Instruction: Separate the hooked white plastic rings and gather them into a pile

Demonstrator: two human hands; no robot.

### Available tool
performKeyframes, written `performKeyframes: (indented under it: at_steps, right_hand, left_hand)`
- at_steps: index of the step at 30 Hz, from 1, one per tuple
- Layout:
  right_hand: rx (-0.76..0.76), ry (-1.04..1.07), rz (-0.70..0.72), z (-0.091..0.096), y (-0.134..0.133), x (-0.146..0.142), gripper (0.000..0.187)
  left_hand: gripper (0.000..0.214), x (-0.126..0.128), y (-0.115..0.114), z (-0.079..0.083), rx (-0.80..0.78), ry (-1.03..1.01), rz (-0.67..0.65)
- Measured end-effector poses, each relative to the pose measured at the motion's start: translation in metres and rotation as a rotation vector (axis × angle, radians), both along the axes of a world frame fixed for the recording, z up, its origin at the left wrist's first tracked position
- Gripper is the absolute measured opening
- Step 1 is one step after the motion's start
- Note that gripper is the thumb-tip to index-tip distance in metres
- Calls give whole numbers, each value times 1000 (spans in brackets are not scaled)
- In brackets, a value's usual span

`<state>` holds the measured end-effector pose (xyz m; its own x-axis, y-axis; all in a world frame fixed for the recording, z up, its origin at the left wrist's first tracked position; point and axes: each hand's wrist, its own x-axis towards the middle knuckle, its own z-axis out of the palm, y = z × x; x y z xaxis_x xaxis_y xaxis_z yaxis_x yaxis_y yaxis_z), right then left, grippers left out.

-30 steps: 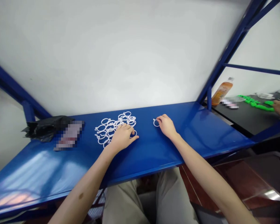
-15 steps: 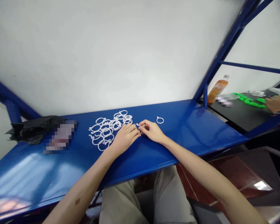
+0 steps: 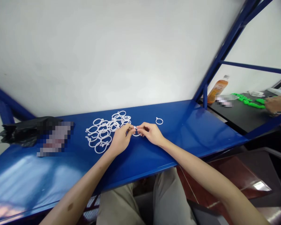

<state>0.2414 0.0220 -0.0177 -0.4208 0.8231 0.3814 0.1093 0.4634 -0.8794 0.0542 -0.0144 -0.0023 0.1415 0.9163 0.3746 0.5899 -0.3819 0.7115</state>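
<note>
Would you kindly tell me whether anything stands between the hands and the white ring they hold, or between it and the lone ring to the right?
Nothing visible blocks the hands: the left hand and right hand both pinch the held ring. Between that and the lone ring, the right hand itself lies partly in the way.

Blue table: white rings, apparently a bag

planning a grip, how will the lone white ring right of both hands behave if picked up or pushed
The ring is probably light, being so thin. It should slide rather than roll, since it lies flat on the glossy table. It looks fairly stiff, given its round outline.
</note>
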Motion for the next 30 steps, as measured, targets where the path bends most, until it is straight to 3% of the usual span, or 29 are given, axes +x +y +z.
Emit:
performKeyframes:
  at_steps: [9,14,18,21,23,25,30]
  right_hand:
    - [234,-197,51,2,-4,6,15]
    - [303,-264,-12,-1,4,2,13]
    - [398,-423,-257,1,17,14,18]
    - [373,-550,-547,4,29,35,22]
    - [349,-627,-676,5,37,49,24]
    - [331,-689,-748,6,41,58,26]
    - [354,-737,-788,5,41,58,24]
  left_hand:
    - [13,-6,-1,-6,99,166,-89]
    - [19,-14,6,-4,173,373,-32]
    - [26,-30,13,-2,271,541,188]
    - [30,-50,18,1,242,637,337]
    - [28,-65,18,5,182,634,367]
    - [26,-79,16,13,67,567,310]
    - [31,-98,4,36,-148,513,-35]
